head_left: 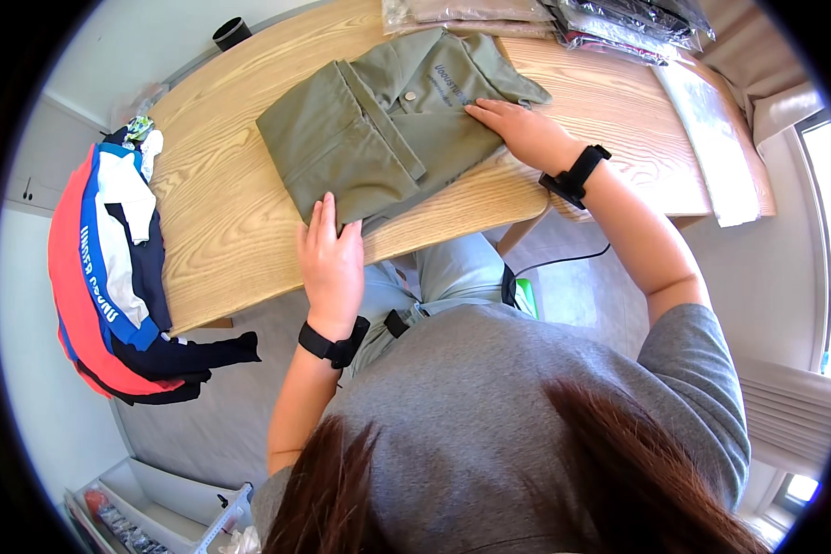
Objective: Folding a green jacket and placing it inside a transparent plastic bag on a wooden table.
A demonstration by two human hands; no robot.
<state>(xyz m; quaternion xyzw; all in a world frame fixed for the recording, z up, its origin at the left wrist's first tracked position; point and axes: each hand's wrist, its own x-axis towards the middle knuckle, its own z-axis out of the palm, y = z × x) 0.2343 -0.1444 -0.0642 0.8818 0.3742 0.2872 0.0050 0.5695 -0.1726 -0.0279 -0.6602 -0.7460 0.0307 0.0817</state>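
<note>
The jacket point(392, 138) is olive green with dark print point(449, 85); the desk point(222, 208) shows pale brown wood grain; the clothes point(111, 268) at left are coral, blue, white and black.

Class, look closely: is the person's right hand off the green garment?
No: the right hand lies with its fingers on the green garment.
</note>
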